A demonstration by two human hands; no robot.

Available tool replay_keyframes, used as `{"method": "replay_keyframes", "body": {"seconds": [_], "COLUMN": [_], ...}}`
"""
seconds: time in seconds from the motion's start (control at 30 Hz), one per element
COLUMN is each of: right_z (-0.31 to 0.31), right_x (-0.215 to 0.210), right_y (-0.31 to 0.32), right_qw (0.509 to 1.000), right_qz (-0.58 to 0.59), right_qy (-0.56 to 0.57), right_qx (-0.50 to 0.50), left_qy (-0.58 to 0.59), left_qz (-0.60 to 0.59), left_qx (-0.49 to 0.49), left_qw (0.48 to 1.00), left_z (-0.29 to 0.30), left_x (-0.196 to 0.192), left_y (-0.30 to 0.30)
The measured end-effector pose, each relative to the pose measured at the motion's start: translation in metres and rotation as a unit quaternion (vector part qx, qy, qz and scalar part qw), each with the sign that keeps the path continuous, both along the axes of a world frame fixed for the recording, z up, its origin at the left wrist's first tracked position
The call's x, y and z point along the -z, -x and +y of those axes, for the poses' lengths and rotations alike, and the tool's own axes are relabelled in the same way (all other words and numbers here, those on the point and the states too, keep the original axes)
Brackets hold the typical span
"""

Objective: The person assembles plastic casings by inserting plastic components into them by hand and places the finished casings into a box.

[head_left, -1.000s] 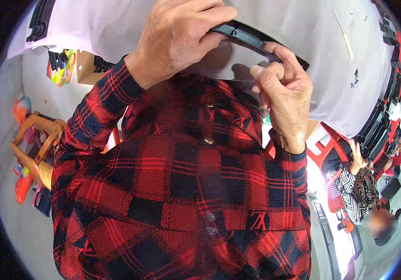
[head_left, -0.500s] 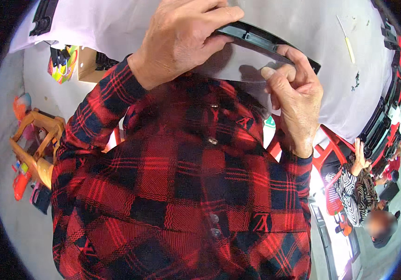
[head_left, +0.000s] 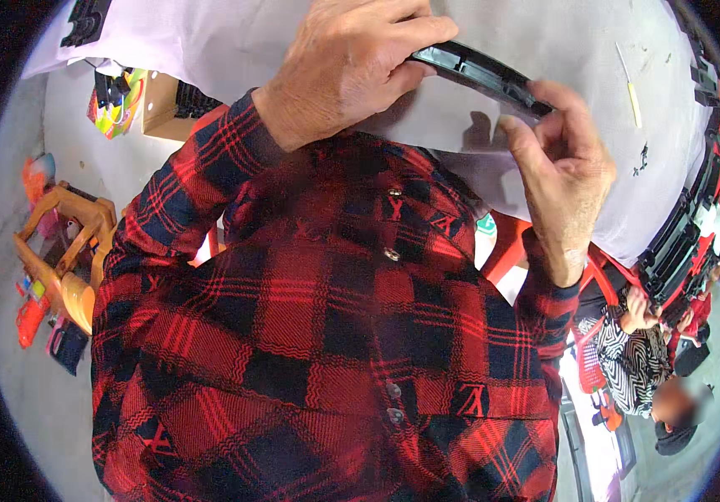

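Note:
A long, narrow, slightly curved black plastic strip with a channel and small ribs is held above the pale table cover. My left hand is closed on its left end, thumb below and fingers above. At the right end my right hand has its curled index finger over the strip, hiding the tip. The right thumb stands lower, a little apart from the strip. Right of this hand lies a thin pick-like tool with a pale yellow handle. Small black bits lie nearer on the cover.
Black plastic parts line the table's right edge, with another black part at the far left. A cardboard box and a wooden chair stand at left. Someone in a patterned top sits at lower right.
Both hands and the strip have shifted slightly to the right in view. My right thumb has straightened and moved away from the curled fingers, and the index finger now covers the strip's right tip.

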State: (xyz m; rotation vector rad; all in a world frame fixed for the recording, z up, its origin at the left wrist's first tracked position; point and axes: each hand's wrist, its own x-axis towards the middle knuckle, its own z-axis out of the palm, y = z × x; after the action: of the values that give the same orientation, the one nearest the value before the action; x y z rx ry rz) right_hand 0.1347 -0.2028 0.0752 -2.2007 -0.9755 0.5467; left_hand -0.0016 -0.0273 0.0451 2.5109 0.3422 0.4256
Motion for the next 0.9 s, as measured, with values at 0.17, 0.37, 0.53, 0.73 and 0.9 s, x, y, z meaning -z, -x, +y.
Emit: {"method": "replay_keyframes", "body": {"seconds": [0.17, 0.37, 0.53, 0.73, 0.9], "right_z": [0.028, 0.054, 0.064, 0.064, 0.059], "right_x": [-0.007, -0.015, -0.012, -0.008, -0.007], "right_y": [-0.012, -0.011, -0.012, -0.012, -0.013], "right_qw": [0.959, 0.884, 0.867, 0.871, 0.876], "right_qz": [-0.113, -0.229, -0.241, -0.237, -0.232], "right_qy": [-0.056, 0.110, 0.110, 0.093, 0.090], "right_qx": [-0.254, -0.392, -0.423, -0.420, -0.413], "left_qy": [-0.088, -0.013, -0.146, -0.042, -0.042], "left_qz": [-0.303, -0.085, -0.231, -0.116, -0.127], "left_qx": [0.044, 0.010, 0.023, -0.004, -0.009], "left_qw": [0.948, 0.996, 0.962, 0.992, 0.991], "left_z": [0.007, 0.003, 0.006, -0.002, -0.006], "left_x": [0.036, 0.021, 0.041, 0.015, 0.016], "left_y": [-0.002, 0.008, 0.004, 0.014, 0.013]}}
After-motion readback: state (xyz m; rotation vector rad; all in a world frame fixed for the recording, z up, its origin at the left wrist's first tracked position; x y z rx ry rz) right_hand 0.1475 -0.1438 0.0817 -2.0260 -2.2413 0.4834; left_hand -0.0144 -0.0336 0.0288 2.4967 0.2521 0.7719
